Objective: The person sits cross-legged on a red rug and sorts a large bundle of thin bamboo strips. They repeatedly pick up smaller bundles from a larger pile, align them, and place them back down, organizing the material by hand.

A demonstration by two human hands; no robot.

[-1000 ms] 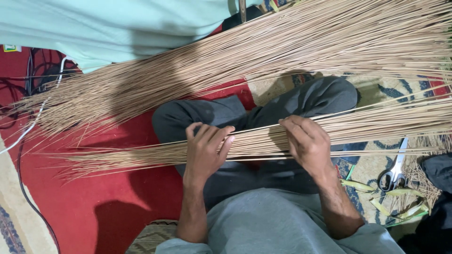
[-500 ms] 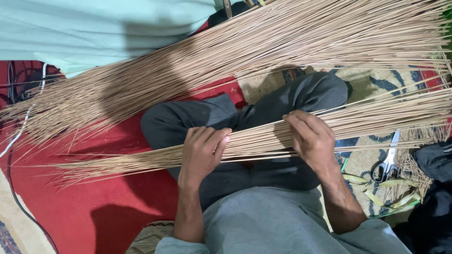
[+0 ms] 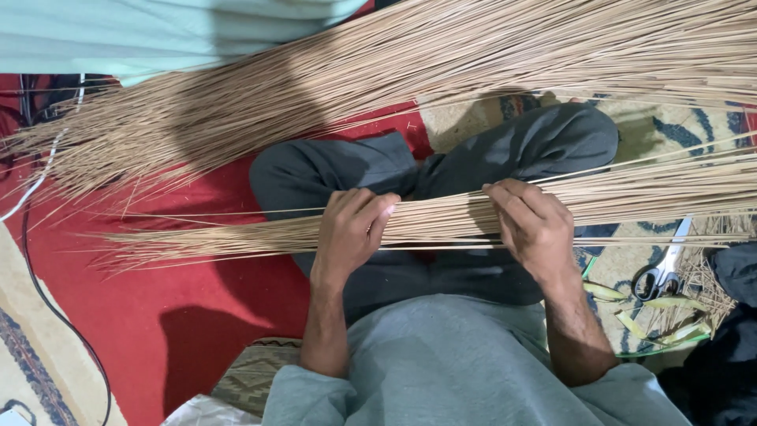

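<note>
A long bundle of thin tan sticks (image 3: 441, 217) lies across my crossed legs in dark grey trousers (image 3: 473, 158). My left hand (image 3: 352, 229) is curled around the bundle near its middle. My right hand (image 3: 532, 225) grips the same bundle a little further right, fingers wrapped over the top. The bundle's thin tips fan out to the left over a red mat (image 3: 197, 315). Behind my knees lies a much larger heap of the same sticks (image 3: 441, 71), spreading from the left edge to the top right.
Scissors (image 3: 664, 268) lie on a patterned rug at the right, beside green leaf strips (image 3: 654, 315) and stick scraps. A pale green cloth (image 3: 158, 31) covers the top left. A black cable (image 3: 55, 315) and a white cable (image 3: 35, 185) run along the left.
Both hands have stayed on the bundle. The view has shifted slightly, and the bundle sits a little lower and more level across my legs.
</note>
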